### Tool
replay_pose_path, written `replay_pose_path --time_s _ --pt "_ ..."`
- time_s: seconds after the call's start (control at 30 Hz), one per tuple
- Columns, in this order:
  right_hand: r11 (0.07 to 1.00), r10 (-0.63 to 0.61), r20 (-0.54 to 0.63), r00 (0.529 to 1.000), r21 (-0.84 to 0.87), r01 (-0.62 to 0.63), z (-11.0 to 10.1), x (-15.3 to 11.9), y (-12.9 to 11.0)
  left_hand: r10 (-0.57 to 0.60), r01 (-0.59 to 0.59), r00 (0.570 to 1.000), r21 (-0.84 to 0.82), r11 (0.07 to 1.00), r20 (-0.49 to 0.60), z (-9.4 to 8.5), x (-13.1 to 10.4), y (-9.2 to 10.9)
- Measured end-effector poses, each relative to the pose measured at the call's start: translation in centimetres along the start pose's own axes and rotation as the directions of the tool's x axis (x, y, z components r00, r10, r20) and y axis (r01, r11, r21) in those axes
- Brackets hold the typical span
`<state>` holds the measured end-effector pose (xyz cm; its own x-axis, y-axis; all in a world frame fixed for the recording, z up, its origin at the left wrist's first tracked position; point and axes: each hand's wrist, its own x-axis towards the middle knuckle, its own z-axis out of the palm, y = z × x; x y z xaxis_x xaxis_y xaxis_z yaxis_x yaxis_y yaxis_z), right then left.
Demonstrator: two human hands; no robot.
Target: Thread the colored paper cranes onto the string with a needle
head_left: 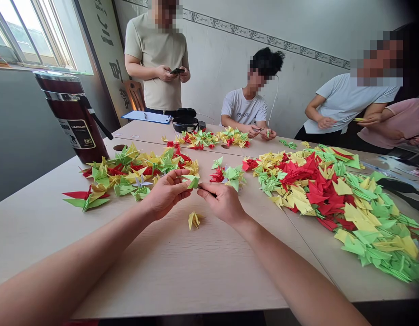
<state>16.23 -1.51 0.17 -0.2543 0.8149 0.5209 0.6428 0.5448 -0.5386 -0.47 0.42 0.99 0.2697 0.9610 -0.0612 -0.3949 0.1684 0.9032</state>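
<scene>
A green folded paper crane (193, 181) is pinched in the fingertips of my left hand (170, 190). My right hand (225, 201) is closed round a slim dark tool (214, 195), mostly hidden by the fingers; its tip reaches the crane's right side. Below the hands a single yellow paper crane (194, 220) lies on the table. Just beyond my right hand sit a red crane (217, 174) and a green crane (234, 175). Left of my left hand spreads a group of red, yellow and green cranes (128, 165).
A large heap of folded paper (326, 190) covers the table's right side. At the left stands a dark red vacuum flask (72, 117). Farther back are a clipboard (146, 117), a black case (185, 121) and more cranes (209, 139). Several people are across the table, one with scissors.
</scene>
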Motion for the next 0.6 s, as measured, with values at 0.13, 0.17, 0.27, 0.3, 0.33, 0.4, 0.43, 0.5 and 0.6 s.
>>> replay_pose_path --time_s 0.13,0.17,0.27,0.3,0.33,0.4,0.43,0.5,0.6 --pt "0.998 0.019 0.003 1.0 -0.057 -0.018 0.0 0.1 0.4 0.139 -0.124 0.988 0.188 0.974 -0.07 0.0 0.0 0.1" --pt "0.998 0.03 -0.019 0.999 -0.059 -0.031 0.0 0.2 0.6 0.213 -0.184 0.973 0.273 0.944 -0.083 -0.1 0.0 0.0" --pt "0.998 0.042 -0.078 0.996 -0.053 -0.046 -0.1 0.3 0.9 0.407 -0.332 0.912 0.496 0.802 -0.048 -0.5 0.4 -0.3" --pt "0.998 0.036 -0.089 0.995 -0.052 -0.04 -0.1 0.3 0.9 0.445 -0.361 0.895 0.546 0.756 -0.025 -0.6 0.4 -0.4" --pt "0.998 0.022 -0.094 0.995 -0.053 -0.027 -0.2 0.3 0.7 0.474 -0.383 0.88 0.587 0.713 -0.001 -0.7 0.5 -0.5" --pt "0.998 -0.019 -0.081 0.997 -0.069 0.014 -0.3 0.1 0.1 0.521 -0.414 0.852 0.662 0.624 0.042 -0.7 0.4 -0.6" --pt "0.996 -0.043 -0.065 0.997 -0.086 0.037 -0.4 0.0 -0.3 0.542 -0.427 0.838 0.696 0.577 0.064 -0.6 0.3 -0.6" --pt "0.987 -0.087 -0.037 0.995 -0.137 0.082 -0.5 -0.2 -0.9 0.572 -0.452 0.812 0.744 0.492 0.115 -0.2 -0.1 -0.5" --pt "0.966 -0.117 -0.012 0.993 -0.235 0.111 -0.5 -0.4 -1.3 0.59 -0.493 0.785 0.769 0.408 0.19 0.4 -0.7 -0.3"
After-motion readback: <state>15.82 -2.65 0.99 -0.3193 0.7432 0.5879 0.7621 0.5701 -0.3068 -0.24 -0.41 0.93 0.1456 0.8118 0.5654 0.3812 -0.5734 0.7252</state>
